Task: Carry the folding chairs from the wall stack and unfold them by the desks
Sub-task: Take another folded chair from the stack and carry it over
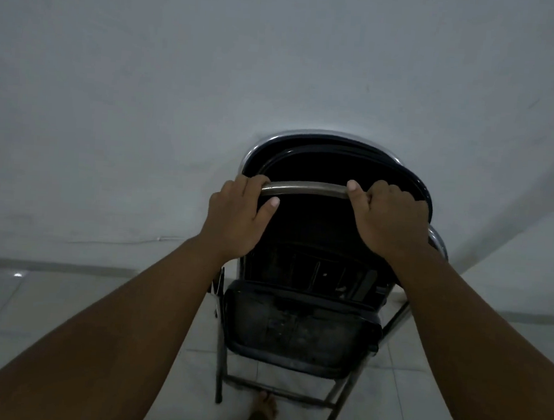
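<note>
A stack of black folding chairs with chrome frames leans against the white wall. The nearest folding chair faces me, its black seat folded down near the floor and its legs resting on the tiles. My left hand grips the left end of this chair's metal top bar. My right hand grips the right end of the same bar. Both arms reach forward from the bottom corners of the view.
The white wall fills the upper view and meets the pale tiled floor at a low skirting line. My bare foot stands just behind the chair's lower crossbar. A wall corner runs diagonally at the right.
</note>
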